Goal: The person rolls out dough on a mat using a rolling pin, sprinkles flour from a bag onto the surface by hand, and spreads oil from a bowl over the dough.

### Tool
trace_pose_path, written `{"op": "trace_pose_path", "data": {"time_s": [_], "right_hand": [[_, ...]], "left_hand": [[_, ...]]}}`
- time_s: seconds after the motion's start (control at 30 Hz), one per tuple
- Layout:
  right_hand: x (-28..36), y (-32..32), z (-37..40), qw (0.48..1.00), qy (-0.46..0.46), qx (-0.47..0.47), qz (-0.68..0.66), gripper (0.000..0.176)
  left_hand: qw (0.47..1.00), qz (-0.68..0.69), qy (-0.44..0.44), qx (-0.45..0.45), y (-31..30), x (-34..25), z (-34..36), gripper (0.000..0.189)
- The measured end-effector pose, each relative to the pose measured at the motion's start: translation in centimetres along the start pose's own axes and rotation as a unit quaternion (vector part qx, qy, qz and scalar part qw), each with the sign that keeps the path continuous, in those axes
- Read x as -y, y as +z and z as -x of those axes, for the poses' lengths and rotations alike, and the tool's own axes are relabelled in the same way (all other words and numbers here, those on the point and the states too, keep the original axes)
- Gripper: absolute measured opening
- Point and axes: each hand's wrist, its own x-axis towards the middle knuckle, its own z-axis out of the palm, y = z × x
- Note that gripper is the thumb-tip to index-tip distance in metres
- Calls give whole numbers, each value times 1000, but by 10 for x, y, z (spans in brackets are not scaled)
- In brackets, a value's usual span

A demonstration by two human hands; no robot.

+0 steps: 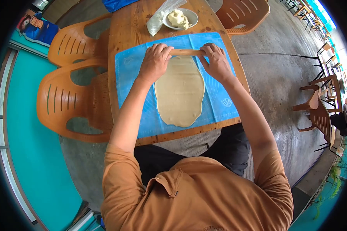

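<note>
Head view: left hand (155, 61) and right hand (216, 61) curl closed over the ends, its natural holds, of a seemingly light, stiff rolling pin (186, 52) at the far edge of the soft dough sheet (180, 92) on the blue mat (219, 104)

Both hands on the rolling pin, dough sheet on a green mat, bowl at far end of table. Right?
No. Head view: the mat is blue, not green. Left hand and right hand on the rolling pin, dough sheet on the mat, bowl at far end of table.
</note>
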Motion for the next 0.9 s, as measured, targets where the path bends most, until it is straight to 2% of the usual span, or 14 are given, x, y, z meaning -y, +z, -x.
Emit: {"op": "trace_pose_path", "data": {"time_s": [0.13,0.17,0.3,0.37,0.4,0.43,0.47,0.5,0.53,0.57,0.6,0.7,0.9], "right_hand": [[44,-30,39,997,-9,55,-58,21],[54,-35,50,993,8,104,-57,25],[67,-25,80,983,22,177,-48,29],[70,-20,85,985,20,166,-39,30],[72,-19,87,987,22,156,-32,33],[76,-18,86,987,21,157,-32,33],[79,-15,80,987,55,150,-23,41],[81,-12,74,986,88,142,-15,50],[80,-6,70,986,86,141,-13,50],[78,4,67,983,106,148,23,57],[77,10,66,978,126,153,58,65],[84,15,72,965,146,202,84,69],[89,13,87,968,120,182,128,67]], "left_hand": [[995,57,-32,71,-42,-35,50,32],[990,89,-47,95,-48,-40,59,32],[980,128,-80,130,-45,-48,93,32],[979,127,-74,142,-43,-46,101,27],[979,127,-75,140,-36,-43,103,27],[987,115,-75,81,-26,-38,101,28],[992,102,-74,20,-17,-32,98,31],[992,102,-74,17,-10,-25,92,31],[993,63,-102,10,-4,-18,83,42],[991,23,-130,3,1,-14,81,53],[991,23,-130,0,9,-14,84,53],[956,-53,-225,179,18,-21,87,74],[959,-68,-203,185,8,-36,100,68]]}}
